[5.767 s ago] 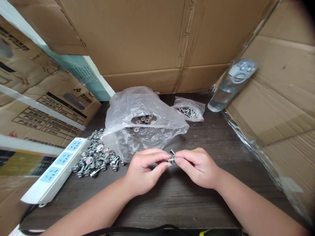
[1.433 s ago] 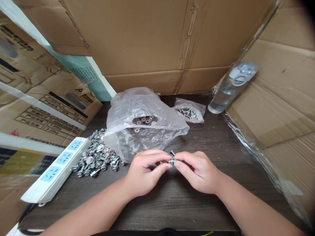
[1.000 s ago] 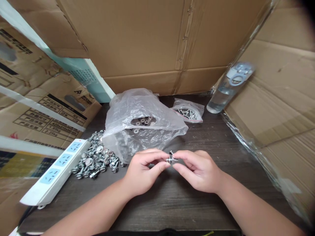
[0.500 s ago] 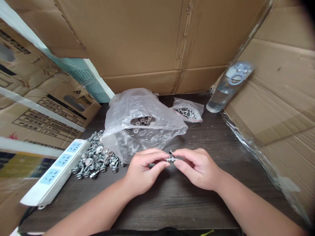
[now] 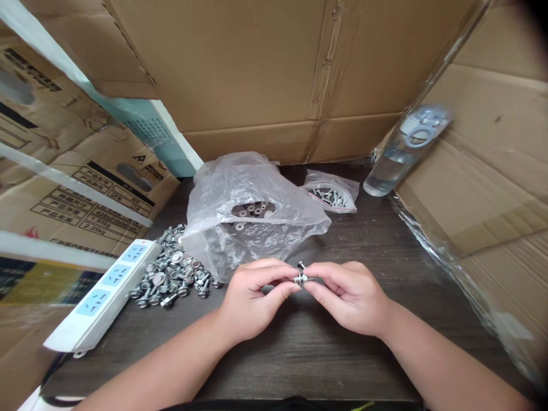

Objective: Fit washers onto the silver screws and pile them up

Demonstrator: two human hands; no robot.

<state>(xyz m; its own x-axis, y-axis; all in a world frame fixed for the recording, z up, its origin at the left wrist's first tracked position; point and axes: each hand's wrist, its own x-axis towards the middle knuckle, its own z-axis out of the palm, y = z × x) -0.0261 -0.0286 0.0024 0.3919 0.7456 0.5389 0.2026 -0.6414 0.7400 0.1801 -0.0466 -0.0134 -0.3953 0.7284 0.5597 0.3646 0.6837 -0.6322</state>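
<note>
My left hand (image 5: 250,297) and my right hand (image 5: 349,294) meet above the dark wooden table (image 5: 299,354), fingertips pinched together on a small metal bolt with a washer and nut (image 5: 300,278). Just behind my hands lies a large clear plastic bag (image 5: 252,214) holding washers. A heap of assembled bolts (image 5: 171,277) lies to the left of my left hand.
A white power strip (image 5: 105,294) lies at the left, beside the bolt heap. A small zip bag of screws (image 5: 333,193) and a clear water bottle (image 5: 400,154) sit at the back right. Cardboard walls (image 5: 257,74) enclose the table on three sides.
Both hands stay pinched on the small bolt, with only slight finger shifts around it. The camera view has drifted a little.
</note>
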